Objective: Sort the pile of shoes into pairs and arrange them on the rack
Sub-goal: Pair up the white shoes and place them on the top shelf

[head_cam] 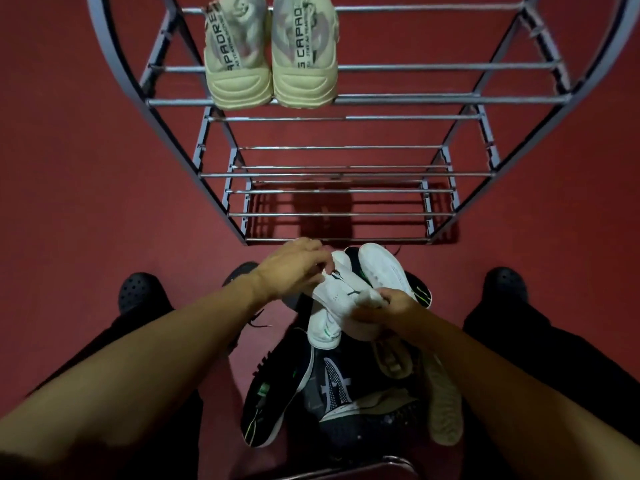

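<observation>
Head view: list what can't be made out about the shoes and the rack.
- Pile of dark shoes: overlapping and dim; count and pairs unclear.
- White shoe: left hand and right hand cover parts of it.
- Second white shoe: its heel is hidden behind the held shoe.
- Cream pair and rack: tops cut off by the upper edge.
</observation>
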Demonstrator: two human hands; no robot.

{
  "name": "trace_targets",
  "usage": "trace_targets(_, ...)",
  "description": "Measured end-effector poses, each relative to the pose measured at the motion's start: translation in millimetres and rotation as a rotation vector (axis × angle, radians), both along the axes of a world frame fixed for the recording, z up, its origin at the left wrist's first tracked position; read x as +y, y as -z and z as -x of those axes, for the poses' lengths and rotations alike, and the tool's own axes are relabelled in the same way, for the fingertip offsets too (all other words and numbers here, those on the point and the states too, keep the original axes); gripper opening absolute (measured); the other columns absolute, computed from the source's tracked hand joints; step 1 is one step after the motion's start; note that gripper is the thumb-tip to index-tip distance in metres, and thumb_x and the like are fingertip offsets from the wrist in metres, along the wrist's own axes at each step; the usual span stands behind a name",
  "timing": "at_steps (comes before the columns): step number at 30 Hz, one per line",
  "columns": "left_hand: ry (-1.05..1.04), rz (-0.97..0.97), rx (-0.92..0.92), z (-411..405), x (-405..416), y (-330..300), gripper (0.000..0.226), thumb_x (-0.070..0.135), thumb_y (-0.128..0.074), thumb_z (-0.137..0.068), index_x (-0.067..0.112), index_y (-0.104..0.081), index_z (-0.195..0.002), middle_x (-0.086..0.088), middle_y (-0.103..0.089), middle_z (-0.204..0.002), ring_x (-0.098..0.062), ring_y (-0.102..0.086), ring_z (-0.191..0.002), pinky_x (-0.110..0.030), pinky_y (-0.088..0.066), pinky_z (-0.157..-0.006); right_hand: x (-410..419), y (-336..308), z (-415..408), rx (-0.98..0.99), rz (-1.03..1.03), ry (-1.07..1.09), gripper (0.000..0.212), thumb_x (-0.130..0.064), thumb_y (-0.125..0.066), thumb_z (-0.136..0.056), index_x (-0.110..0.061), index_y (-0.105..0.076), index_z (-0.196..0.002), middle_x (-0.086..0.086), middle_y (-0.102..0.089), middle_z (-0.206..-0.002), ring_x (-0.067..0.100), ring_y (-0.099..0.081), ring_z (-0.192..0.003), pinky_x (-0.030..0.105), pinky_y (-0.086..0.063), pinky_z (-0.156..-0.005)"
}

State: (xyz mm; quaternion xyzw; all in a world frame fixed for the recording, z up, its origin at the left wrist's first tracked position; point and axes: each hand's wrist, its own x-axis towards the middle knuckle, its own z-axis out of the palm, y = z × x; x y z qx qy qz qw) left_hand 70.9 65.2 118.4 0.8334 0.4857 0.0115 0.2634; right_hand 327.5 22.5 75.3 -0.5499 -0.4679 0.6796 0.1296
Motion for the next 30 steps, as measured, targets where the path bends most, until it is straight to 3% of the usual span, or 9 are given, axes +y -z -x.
trace_targets(4,-0.679,0.318,-0.248,-7.4,-22.5,14.9,0.081,0.035,-0.081,-0.083,0.025,-0.036,-0.15,-0.008,-0.038,-0.144,-0.028,-0.04,-0.133,-0.038,-0.039,-0.109,-18.1,18.0,11.3,-0.015,0.096,0.187,0.018,-0.02,-0.078,-0.083,-0.018,-0.062,-0.089,0.0,-0.068,-0.082,0.016,-0.067,-0.073,0.025,-0.054,-0.064)
trace_targets(7,-0.982,0.743,-0.504,-15.8,-39.3,24.6,0.085,0.04,-0.083,-0.08,0.018,-0.038,-0.148,-0.005,-0.058,-0.136,-0.023,-0.062,-0.115,-0.037,-0.054,-0.083,-31.4,31.3,22.9,0.024,0.164,0.39,0.017,-0.031,-0.078,-0.081,-0.021,-0.065,-0.084,0.0,-0.071,-0.081,0.014,-0.071,-0.073,0.026,-0.059,-0.058)
trace_targets(11,-0.992,0.969,-0.661,-33.2,-56.3,40.9,0.062,0.029,-0.083,-0.083,0.013,-0.046,-0.13,-0.006,-0.069,-0.099,-0.021,-0.065,-0.074,-0.039,-0.06,-0.068,-43.5,41.5,30.9,0.023,0.092,0.427,0.068,-0.04,-0.094,-0.051,-0.028,-0.059,-0.108,0.004,-0.069,-0.111,0.026,-0.071,-0.1,0.048,-0.061,-0.077)
trace_targets(13,-1.024,0.981,-0.709,-41.1,-57.0,46.5,0.062,0.02,-0.08,-0.086,0.01,-0.042,-0.134,-0.013,-0.069,-0.095,-0.027,-0.061,-0.075,-0.051,-0.059,-0.081,-42.2,45.0,28.7,0.003,0.073,0.428,0.065,-0.041,-0.091,-0.056,-0.026,-0.061,-0.111,0.005,-0.071,-0.108,0.024,-0.072,-0.095,0.047,-0.062,-0.077)
trace_targets(17,-1.014,0.942,-0.697,-42.7,-56.2,50.9,0.057,0.02,-0.075,-0.091,0.013,-0.044,-0.138,0.0,-0.07,-0.073,-0.014,-0.059,-0.055,-0.025,-0.051,-0.053,-33.5,50.6,13.2,-0.08,0.08,0.499,0.029,-0.034,-0.076,-0.083,-0.013,-0.066,-0.1,0.004,-0.074,-0.074,0.011,-0.07,-0.056,0.02,-0.051,-0.045)
trace_targets(19,-1.039,0.998,-0.732,-36.9,-57.2,55.2,0.041,0.03,-0.073,-0.092,0.015,-0.053,-0.125,-0.001,-0.071,-0.078,-0.019,-0.062,-0.066,-0.023,-0.053,-0.058,-30.3,50.8,9.1,-0.094,0.065,0.515,0.028,-0.031,-0.07,-0.089,-0.006,-0.065,-0.098,-0.001,-0.069,-0.058,0.004,-0.064,-0.044,0.013,-0.045,-0.038)
trace_targets(23,-1.0,1.111,-0.816,-33.0,-63.5,68.0,0.039,0.045,-0.075,-0.088,0.015,-0.066,-0.112,-0.003,-0.073,-0.106,-0.024,-0.069,-0.098,-0.04,-0.058,-0.091,-27.7,49.9,22.7,-0.1,-0.004,0.324,0.035,-0.052,-0.071,-0.082,-0.022,-0.066,-0.098,-0.008,-0.074,-0.077,-0.002,-0.069,-0.066,0.01,-0.05,-0.055)
trace_targets(27,-1.179,0.932,-0.837,-21.5,-67.7,80.7,0.04,0.023,-0.074,-0.092,0.009,-0.062,-0.128,-0.01,-0.073,-0.12,-0.025,-0.073,-0.099,-0.031,-0.063,-0.069,-28.1,45.7,48.9,-0.07,0.002,0.006,0.022,-0.059,-0.067,-0.083,-0.049,-0.067,-0.103,-0.024,-0.072,-0.1,-0.009,-0.066,-0.092,0.006,-0.05,-0.074)
trace_targets(30,-1.175,0.876,-0.767,7.2,-73.9,85.6,0.037,0.016,-0.07,-0.094,0.011,-0.062,-0.13,-0.01,-0.073,-0.121,-0.027,-0.072,-0.102,-0.033,-0.061,-0.071,-29.8,52.1,54.1,-0.075,0.036,-0.009,0.035,-0.042,-0.071,-0.087,-0.032,-0.065,-0.12,-0.01,-0.069,-0.115,0.001,-0.064,-0.105,0.011,-0.05,-0.078)
